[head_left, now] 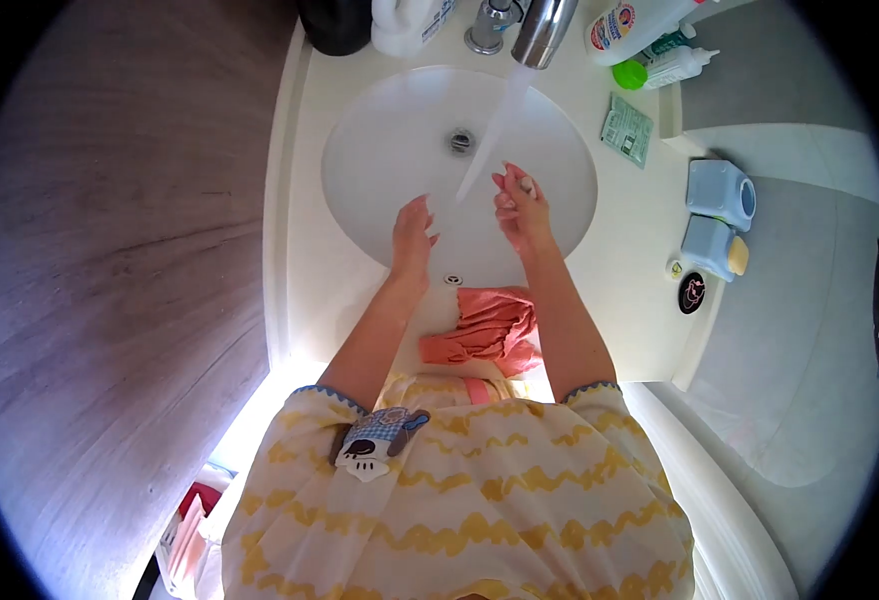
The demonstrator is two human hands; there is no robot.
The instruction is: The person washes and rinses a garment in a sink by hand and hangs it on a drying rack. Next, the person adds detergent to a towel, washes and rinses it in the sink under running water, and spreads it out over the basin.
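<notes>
Water (495, 140) runs from the metal faucet (545, 32) into the white oval basin (360, 150). Over the basin's near left part, my left hand (414, 235) is empty, its thumb apart from its loosely bent fingers. My right hand (522, 208) is to the right of the stream, fingers curled in; a small pale spot shows at them, too small to make out. Neither hand touches the stream. A crumpled coral cloth (495, 325) lies at the counter's front edge, between my forearms.
Dark (336, 22) and white (410, 25) bottles stand behind the basin at left. A spray bottle (630, 30), a green-capped bottle (675, 67) and a green packet (627, 130) are at back right. Blue containers (717, 190) sit along the right edge.
</notes>
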